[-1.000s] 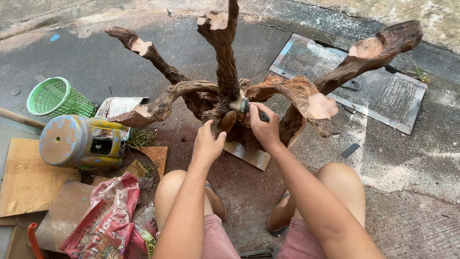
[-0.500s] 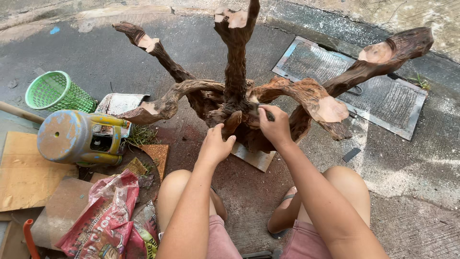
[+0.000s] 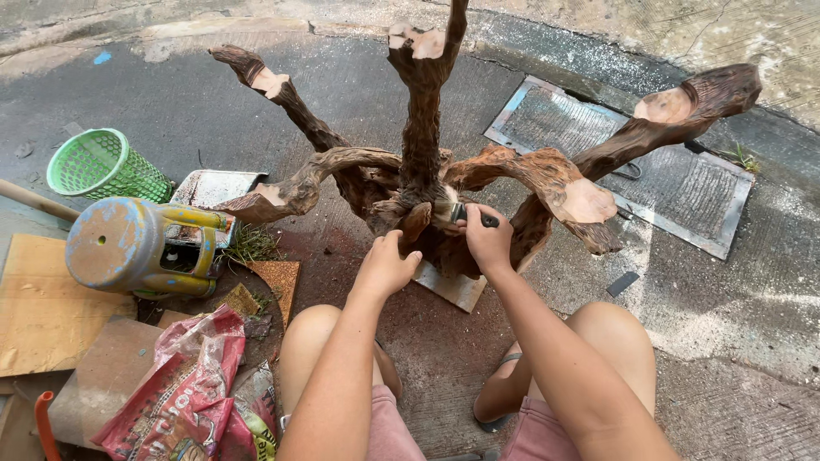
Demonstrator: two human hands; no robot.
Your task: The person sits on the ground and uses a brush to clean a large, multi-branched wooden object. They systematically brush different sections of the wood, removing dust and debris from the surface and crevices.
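Right hand (image 3: 489,242): forearm extended forward from above the right knee, fingers curled tight around the dark handle of a paintbrush (image 3: 465,213). The bristle end points left of the grip and meets the core of the driftwood stump (image 3: 418,183), just below the upright limb.

Left hand (image 3: 386,266): forearm extended forward over the left knee, fingers bent and closed loosely against a short stub of the stump, just left of the brush grip. Whether it grasps or only steadies the stub cannot be told.

Count: one paintbrush; one stump with five cut limbs spreading outward (pale sawn faces visible on four of them); two hands.

The stump stands on a small flat board (image 3: 457,288) directly below the grip, on concrete ground.

Surroundings: beyond and to the right of the grip, a metal drain cover (image 3: 683,192). Well to the left, a green mesh basket (image 3: 104,166), a yellow stool (image 3: 141,248) lying on its side and a sheet of cardboard (image 3: 38,316). Nearer the person on the left, a red plastic bag (image 3: 184,388). The thick right limb overhangs the right hand and partly screens the stump base.
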